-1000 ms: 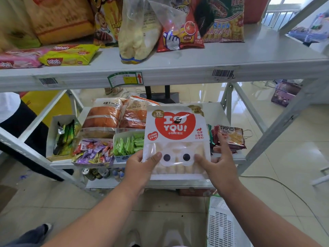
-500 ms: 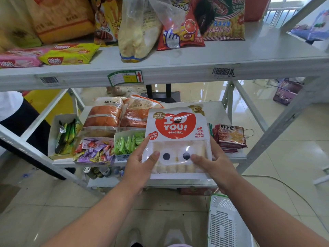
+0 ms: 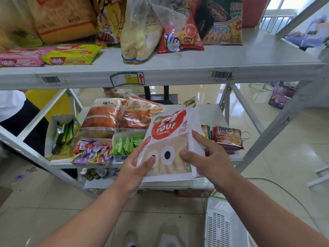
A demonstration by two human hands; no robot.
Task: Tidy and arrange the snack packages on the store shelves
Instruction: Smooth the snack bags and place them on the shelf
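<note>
- White bun package point(image 3: 170, 139), red heart reading "YOU!", tilted, near the lower shelf point(image 3: 213, 114) front edge
- Left hand point(image 3: 137, 166) and right hand point(image 3: 206, 157) pinch it, thumbs on front
- Far left above: yellow "nabati" pack point(image 3: 71, 54); "PRAWN CRACKER" bag point(image 3: 222, 20) right

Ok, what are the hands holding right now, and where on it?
Both hold the white I love you snack bag: left hand grips its lower left corner, right hand its lower right edge.
</note>
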